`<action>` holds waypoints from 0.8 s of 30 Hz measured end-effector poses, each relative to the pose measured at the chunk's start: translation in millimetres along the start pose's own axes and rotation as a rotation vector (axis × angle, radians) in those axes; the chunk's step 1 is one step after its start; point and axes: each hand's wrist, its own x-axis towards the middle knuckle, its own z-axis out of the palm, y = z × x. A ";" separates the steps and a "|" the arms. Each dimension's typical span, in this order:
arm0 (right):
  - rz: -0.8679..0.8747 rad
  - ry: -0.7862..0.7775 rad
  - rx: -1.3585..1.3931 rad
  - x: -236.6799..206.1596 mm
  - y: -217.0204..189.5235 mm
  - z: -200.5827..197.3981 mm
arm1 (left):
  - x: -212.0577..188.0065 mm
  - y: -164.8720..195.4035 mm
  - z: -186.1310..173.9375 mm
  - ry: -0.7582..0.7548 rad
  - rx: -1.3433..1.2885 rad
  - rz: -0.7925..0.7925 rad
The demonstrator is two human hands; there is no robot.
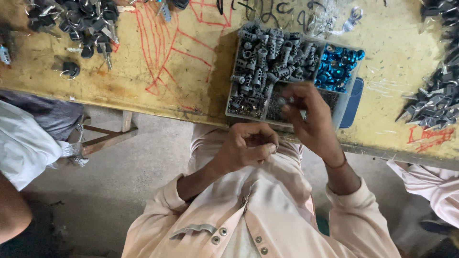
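A clear compartment box (348, 98) sits at the near edge of a yellow table (181, 71). Its large section holds several grey metal cylinders (267, 55), another holds shiny blue rings (337, 64), and the near ones hold tiny dark parts (248, 106). My right hand (311, 122) reaches over the near compartments and pinches a small grey cylinder (283, 101) between its fingertips. My left hand (248, 145) is curled close to my chest, below the table edge, with its fingers closed around something small that I cannot make out.
Black-headed keys (86, 21) are piled at the far left of the table, and grey metal parts (437, 98) are heaped at the right. Red scribbles mark the tabletop. Another person's sleeve (428, 184) shows at the right, and a person's clothing (28, 143) at the left.
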 end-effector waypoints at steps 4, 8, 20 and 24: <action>0.043 -0.141 0.084 -39.7 4.7 -4.6 | 13.2 8.3 -7.8 -0.005 -0.051 0.096; 0.289 0.083 0.664 -58.2 15.7 8.5 | 26.5 8.9 -6.4 -0.075 -0.278 0.056; -0.174 0.202 -0.304 -51.8 -10.3 1.4 | 25.7 9.3 8.5 0.193 0.187 -0.005; -0.209 0.184 -0.320 -52.8 -4.7 -3.3 | 25.3 8.8 10.4 0.213 0.191 0.009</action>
